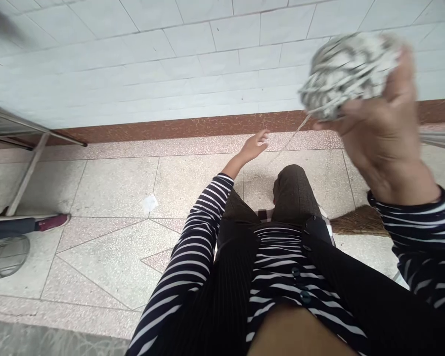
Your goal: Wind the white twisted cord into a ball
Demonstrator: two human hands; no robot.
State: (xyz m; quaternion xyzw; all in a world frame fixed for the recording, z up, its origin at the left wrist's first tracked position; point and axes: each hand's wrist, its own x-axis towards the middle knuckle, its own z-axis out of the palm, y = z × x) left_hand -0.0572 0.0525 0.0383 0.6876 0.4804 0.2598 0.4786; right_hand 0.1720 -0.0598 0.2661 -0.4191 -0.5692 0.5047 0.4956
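High at the right, my right hand [385, 118] is wrapped around a ball of grey-white twine [352, 74], blurred by motion. One loose strand [299, 128] hangs from the ball and slants down to the left, fading from sight over the floor near my left knee. My left hand [255, 147] reaches forward above my lap, its fingers slightly curled and apart. Nothing shows between those fingers, and the strand passes to the right of them without visible contact.
A white tiled wall [237, 64] with a brown base strip stands ahead. At the left are a metal-framed table [33, 163], another person's shoe [54, 222] and a wire rack [9, 257]. A white scrap [150, 202] lies on the floor. A straw broom [359, 221] is at my right.
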